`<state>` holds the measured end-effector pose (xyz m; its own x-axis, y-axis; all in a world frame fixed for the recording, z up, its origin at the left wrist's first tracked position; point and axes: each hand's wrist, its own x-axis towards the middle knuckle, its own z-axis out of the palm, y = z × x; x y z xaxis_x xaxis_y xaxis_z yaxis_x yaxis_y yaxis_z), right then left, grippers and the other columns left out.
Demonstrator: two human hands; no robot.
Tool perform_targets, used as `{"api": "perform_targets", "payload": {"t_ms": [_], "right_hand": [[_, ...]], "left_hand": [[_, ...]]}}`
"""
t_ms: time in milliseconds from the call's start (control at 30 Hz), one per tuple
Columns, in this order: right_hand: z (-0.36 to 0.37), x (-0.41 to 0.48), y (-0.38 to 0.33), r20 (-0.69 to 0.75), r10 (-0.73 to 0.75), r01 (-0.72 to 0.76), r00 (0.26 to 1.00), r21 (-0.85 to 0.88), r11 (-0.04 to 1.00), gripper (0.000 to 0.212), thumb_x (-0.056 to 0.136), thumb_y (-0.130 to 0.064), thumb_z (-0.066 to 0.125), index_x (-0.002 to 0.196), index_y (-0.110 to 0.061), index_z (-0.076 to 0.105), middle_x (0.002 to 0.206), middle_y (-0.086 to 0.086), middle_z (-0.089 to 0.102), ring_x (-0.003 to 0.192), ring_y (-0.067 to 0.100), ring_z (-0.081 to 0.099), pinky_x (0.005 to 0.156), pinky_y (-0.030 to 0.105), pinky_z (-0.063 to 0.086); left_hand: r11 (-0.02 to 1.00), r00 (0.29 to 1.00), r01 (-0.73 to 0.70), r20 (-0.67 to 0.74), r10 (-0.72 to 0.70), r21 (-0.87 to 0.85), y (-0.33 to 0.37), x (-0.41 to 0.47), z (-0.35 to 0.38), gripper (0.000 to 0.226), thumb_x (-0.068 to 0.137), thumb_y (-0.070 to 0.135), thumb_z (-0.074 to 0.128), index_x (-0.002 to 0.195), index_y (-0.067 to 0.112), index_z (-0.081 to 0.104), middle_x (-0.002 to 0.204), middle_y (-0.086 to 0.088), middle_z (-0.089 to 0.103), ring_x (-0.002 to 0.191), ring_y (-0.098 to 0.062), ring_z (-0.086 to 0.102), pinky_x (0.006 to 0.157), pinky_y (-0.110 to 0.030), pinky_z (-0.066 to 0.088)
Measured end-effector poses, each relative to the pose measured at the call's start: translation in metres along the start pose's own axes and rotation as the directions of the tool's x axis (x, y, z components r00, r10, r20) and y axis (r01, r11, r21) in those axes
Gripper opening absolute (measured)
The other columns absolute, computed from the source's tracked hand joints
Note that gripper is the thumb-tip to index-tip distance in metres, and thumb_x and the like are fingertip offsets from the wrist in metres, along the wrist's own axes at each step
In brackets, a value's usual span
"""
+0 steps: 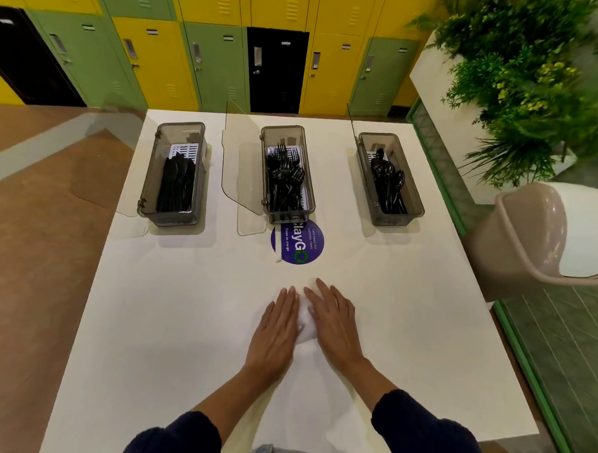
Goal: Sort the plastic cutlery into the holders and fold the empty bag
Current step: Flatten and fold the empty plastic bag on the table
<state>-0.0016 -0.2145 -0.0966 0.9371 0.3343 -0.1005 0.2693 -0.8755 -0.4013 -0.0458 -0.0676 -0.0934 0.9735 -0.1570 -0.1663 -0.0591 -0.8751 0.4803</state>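
Note:
My left hand and my right hand lie flat, fingers straight, side by side on a small folded clear plastic bag in the middle of the white table. Only a strip of the bag shows between the hands. At the far side stand three grey holders with open lids: the left holder has black knives, the middle holder black forks, the right holder black spoons.
A purple round sticker lies on the table in front of the middle holder. A beige bin stands off the table's right edge, below plants. Yellow, green and black lockers line the back wall.

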Motion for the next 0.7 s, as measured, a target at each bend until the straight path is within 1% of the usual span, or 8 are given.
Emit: {"api": "perform_targets", "payload": {"t_ms": [67,133,200,267,400,500,600,700], "right_hand": [[0.002,-0.003,0.001,0.014,-0.001,0.0,1.0,0.008,1.0,0.051,0.099,-0.051,0.018,0.148,-0.039,0.021,0.158,-0.018,0.007,0.147,0.009,0.006,0.12,0.036,0.009],[0.003,-0.003,-0.001,0.007,0.007,-0.007,1.0,-0.009,1.0,0.058,0.095,-0.061,0.014,0.149,-0.041,0.014,0.158,-0.021,0.0,0.147,0.006,-0.003,0.119,0.034,-0.002],[0.007,0.001,-0.003,-0.002,0.041,-0.041,0.999,-0.062,0.997,0.06,0.094,-0.064,0.018,0.149,-0.04,0.014,0.159,-0.015,0.006,0.148,0.01,0.002,0.118,0.036,-0.001],[0.008,0.007,-0.004,-0.024,0.083,-0.085,0.996,-0.12,0.989,0.059,0.095,-0.062,0.02,0.149,-0.037,0.021,0.159,-0.006,0.019,0.147,0.019,0.016,0.117,0.043,0.011],[0.0,0.019,-0.004,-0.067,0.172,-0.18,0.983,-0.161,0.97,0.061,0.096,-0.06,0.006,0.148,-0.036,0.028,0.157,0.003,0.027,0.145,0.028,0.025,0.113,0.052,0.022],[0.0,0.025,-0.005,-0.082,0.245,-0.256,0.966,-0.163,0.953,0.063,0.095,-0.059,-0.002,0.149,-0.036,0.021,0.159,0.005,0.021,0.146,0.03,0.019,0.113,0.054,0.019],[0.003,0.03,-0.013,-0.074,0.332,-0.339,0.94,-0.13,0.932,0.071,0.088,-0.06,-0.016,0.151,-0.038,0.009,0.161,0.006,0.009,0.148,0.033,0.01,0.115,0.052,0.013],[0.002,0.032,-0.023,-0.056,0.43,-0.433,0.901,-0.081,0.898,0.059,0.095,-0.056,0.001,0.151,-0.036,0.011,0.16,0.009,0.008,0.146,0.037,0.01,0.116,0.051,0.012]], "left_hand": [[0.998,1.0,0.006,0.009,-0.007,0.056,-0.005,-0.001,0.003,0.068,0.094,0.049,-0.008,0.151,0.012,-0.004,0.158,0.001,-0.014,0.148,-0.016,-0.006,0.117,-0.028,-0.016],[0.995,0.999,-0.013,0.048,0.009,0.096,-0.01,-0.002,0.002,0.067,0.089,0.053,-0.014,0.147,0.02,-0.022,0.153,0.007,-0.032,0.143,-0.011,-0.027,0.115,-0.029,-0.018],[0.991,0.999,-0.01,0.051,0.004,0.13,-0.014,-0.001,0.0,0.067,0.089,0.053,-0.015,0.148,0.02,-0.022,0.155,0.005,-0.03,0.143,-0.013,-0.026,0.118,-0.033,-0.015],[0.989,0.999,0.0,0.048,-0.007,0.15,-0.018,0.0,0.002,0.066,0.096,0.051,-0.007,0.152,0.016,-0.008,0.16,0.0,-0.014,0.147,-0.019,-0.014,0.119,-0.036,-0.008],[0.986,0.998,0.012,0.066,-0.023,0.167,-0.019,0.002,0.0,0.061,0.101,0.044,0.008,0.152,0.01,0.012,0.16,-0.007,0.013,0.147,-0.02,0.004,0.114,-0.036,0.004],[0.99,0.997,0.034,0.065,-0.043,0.139,-0.017,0.004,0.0,0.061,0.101,0.044,0.009,0.152,0.01,0.008,0.16,-0.007,0.008,0.146,-0.017,0.0,0.115,-0.032,-0.001],[0.994,0.998,0.031,0.052,-0.036,0.104,-0.014,0.006,-0.001,0.064,0.098,0.045,0.007,0.15,0.012,-0.011,0.158,-0.003,-0.018,0.145,-0.016,-0.02,0.115,-0.027,-0.022],[0.998,0.997,0.048,0.05,-0.05,0.038,-0.008,0.007,-0.003,0.066,0.095,0.046,0.0,0.148,0.011,-0.019,0.155,-0.001,-0.028,0.146,-0.017,-0.019,0.111,-0.024,-0.019]]}}
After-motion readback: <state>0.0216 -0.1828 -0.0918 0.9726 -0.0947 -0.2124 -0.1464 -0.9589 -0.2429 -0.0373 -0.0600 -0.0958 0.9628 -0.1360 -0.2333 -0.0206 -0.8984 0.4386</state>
